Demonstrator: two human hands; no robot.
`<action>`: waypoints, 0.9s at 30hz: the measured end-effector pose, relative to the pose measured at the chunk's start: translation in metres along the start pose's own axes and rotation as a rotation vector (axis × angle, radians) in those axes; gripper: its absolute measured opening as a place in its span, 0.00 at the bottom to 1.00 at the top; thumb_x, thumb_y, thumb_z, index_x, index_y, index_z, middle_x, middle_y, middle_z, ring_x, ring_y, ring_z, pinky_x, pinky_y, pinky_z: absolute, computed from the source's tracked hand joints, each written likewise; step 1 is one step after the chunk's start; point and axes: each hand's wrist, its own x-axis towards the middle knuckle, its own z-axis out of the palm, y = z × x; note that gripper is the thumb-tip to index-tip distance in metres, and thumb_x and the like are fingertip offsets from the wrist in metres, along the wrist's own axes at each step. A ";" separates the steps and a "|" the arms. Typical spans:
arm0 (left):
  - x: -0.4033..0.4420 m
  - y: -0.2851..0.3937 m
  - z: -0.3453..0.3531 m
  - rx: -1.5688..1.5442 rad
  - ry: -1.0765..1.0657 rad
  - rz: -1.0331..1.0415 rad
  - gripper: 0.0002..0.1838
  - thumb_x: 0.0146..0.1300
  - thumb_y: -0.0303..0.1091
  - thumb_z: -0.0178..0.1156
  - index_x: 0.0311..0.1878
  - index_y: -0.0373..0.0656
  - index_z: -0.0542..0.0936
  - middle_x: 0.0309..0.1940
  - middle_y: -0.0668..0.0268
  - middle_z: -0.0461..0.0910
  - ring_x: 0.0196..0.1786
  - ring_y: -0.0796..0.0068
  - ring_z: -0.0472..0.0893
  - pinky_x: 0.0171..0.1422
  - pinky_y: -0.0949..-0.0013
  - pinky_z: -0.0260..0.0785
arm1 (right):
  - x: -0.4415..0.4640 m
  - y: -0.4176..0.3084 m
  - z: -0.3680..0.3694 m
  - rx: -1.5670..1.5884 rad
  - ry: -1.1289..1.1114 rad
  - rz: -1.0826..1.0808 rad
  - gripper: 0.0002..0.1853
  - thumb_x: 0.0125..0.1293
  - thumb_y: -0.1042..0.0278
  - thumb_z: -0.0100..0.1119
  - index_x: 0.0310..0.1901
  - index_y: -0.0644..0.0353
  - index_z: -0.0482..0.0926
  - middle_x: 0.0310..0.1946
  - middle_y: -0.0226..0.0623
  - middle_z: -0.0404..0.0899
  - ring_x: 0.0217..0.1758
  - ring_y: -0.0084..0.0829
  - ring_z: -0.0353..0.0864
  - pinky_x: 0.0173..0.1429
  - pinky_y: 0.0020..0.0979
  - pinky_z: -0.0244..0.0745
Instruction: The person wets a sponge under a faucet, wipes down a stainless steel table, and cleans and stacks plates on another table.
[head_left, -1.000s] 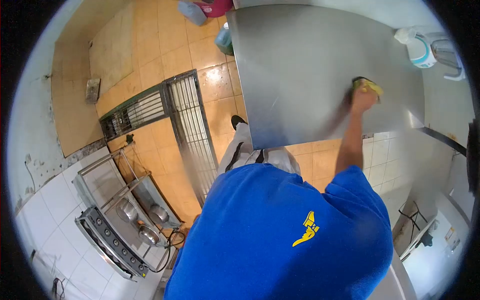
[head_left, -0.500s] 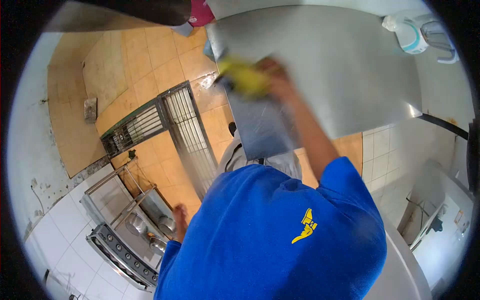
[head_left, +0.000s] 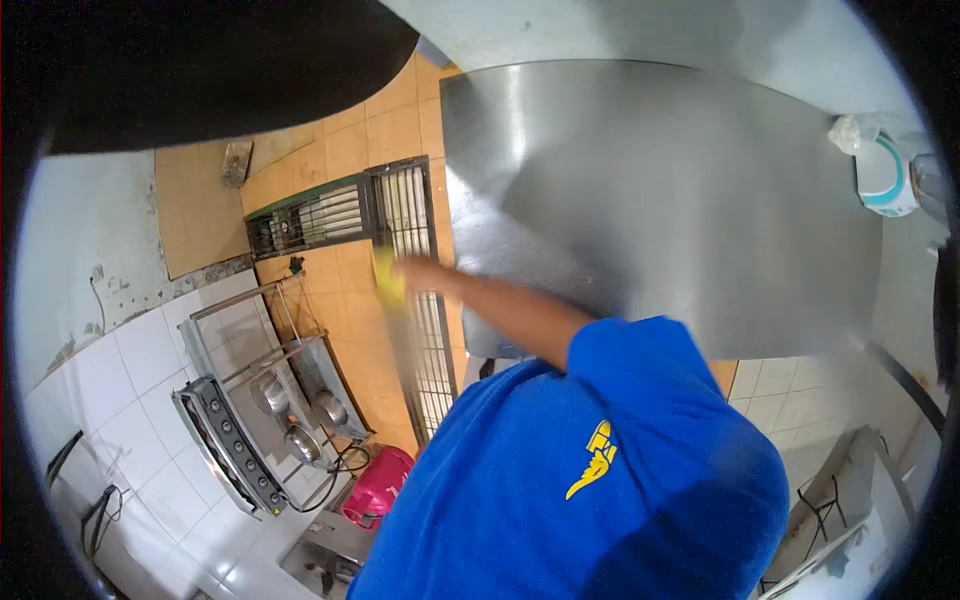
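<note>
My right hand [head_left: 418, 274] reaches across to the left, past the near-left edge of the steel table [head_left: 700, 220]. Its fingers are closed on a yellow cloth [head_left: 390, 281], which is smeared by motion, so its folds do not show. From this view the cloth appears over the orange tiled floor beside the metal floor grate [head_left: 435, 340]. My left hand is not in view.
A white and turquoise appliance [head_left: 885, 178] stands at the table's far right. On the left are a gas stove [head_left: 230, 445], several metal pots [head_left: 328, 408] and a pink gas cylinder [head_left: 378, 487]. A large dark shape [head_left: 200, 70] covers the upper left.
My right hand has swept the yellow cloth from over the table leftward and toward me, off the table's edge. My left hand has gone out of view. The camera view has shifted.
</note>
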 end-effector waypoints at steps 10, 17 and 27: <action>-0.031 -0.037 0.035 0.026 -0.003 -0.100 0.06 0.61 0.33 0.49 0.38 0.45 0.73 0.30 0.70 0.75 0.35 0.77 0.74 0.36 0.70 0.68 | -0.309 0.139 -0.267 0.044 1.045 0.593 0.26 0.51 0.60 0.59 0.52 0.59 0.68 0.40 0.42 0.73 0.42 0.36 0.74 0.45 0.37 0.70; -0.032 -0.036 0.041 0.091 -0.033 -0.095 0.06 0.62 0.33 0.49 0.39 0.44 0.73 0.31 0.69 0.76 0.35 0.77 0.74 0.37 0.70 0.68 | -0.231 0.222 -0.284 -0.563 1.295 1.075 0.21 0.54 0.61 0.55 0.50 0.58 0.71 0.43 0.43 0.74 0.47 0.38 0.73 0.48 0.38 0.69; -0.011 0.132 0.137 -0.276 0.037 0.165 0.07 0.64 0.32 0.47 0.41 0.44 0.73 0.37 0.67 0.76 0.40 0.74 0.75 0.45 0.71 0.67 | 0.019 -0.057 -0.089 0.380 -0.191 -0.047 0.16 0.61 0.61 0.51 0.47 0.60 0.73 0.43 0.44 0.74 0.48 0.39 0.73 0.51 0.37 0.68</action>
